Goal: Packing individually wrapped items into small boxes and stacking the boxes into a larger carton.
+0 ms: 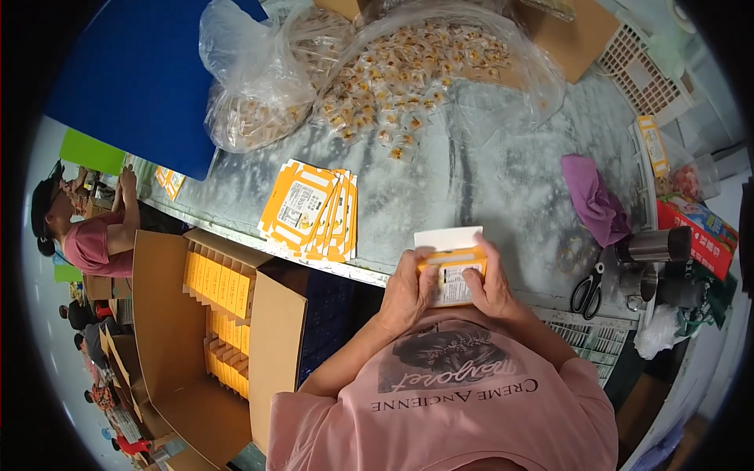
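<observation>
A small yellow and white carton [453, 289] is held at the table's front edge, close to my chest. Its white end flap [448, 238] stands up at the far side. My left hand [408, 289] grips the carton's left side with the thumb on its printed face. On the other side my right hand [490, 284] does the same, thumb on the face and fingers wrapped round the edge. What is inside the carton cannot be seen. To the left lies a fanned stack of flat yellow and white cartons [309, 210].
Clear plastic bags [251, 102] and many small sachets [400, 74] cover the table's far side. Below left stands an open cardboard box [177, 345] with yellow cartons between dividers. On the right are a purple cloth [591, 200], black scissors [587, 294] and a metal cup [656, 245]. Other people [98, 243] work at left.
</observation>
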`<control>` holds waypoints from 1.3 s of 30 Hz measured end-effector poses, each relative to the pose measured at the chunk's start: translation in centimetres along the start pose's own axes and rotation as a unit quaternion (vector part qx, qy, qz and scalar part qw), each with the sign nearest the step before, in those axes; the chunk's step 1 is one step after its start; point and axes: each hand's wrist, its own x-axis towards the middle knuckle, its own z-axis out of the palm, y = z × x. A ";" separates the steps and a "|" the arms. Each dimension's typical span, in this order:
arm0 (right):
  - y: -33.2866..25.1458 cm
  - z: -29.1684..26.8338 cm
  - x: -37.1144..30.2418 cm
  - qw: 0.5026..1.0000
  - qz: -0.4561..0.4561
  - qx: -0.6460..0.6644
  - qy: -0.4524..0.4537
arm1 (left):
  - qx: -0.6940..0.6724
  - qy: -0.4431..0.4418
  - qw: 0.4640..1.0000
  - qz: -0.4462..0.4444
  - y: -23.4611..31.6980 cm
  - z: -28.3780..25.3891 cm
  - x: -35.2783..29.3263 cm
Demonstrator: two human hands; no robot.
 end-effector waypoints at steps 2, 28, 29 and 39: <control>0.2 1.4 -0.9 0.973 0.139 0.161 0.088 | -0.133 0.022 0.989 -0.060 0.7 0.5 -0.5; 2.1 8.4 4.3 0.908 0.302 0.281 -0.073 | 0.358 0.203 0.878 -0.245 -5.7 -32.4 -16.1; 2.2 8.4 4.1 0.909 0.302 0.278 -0.067 | 0.344 0.150 0.882 -0.285 -5.7 -32.8 -14.9; 2.3 8.7 3.9 0.919 0.286 0.263 -0.072 | 0.398 0.201 0.866 -0.227 -13.4 -27.9 -14.7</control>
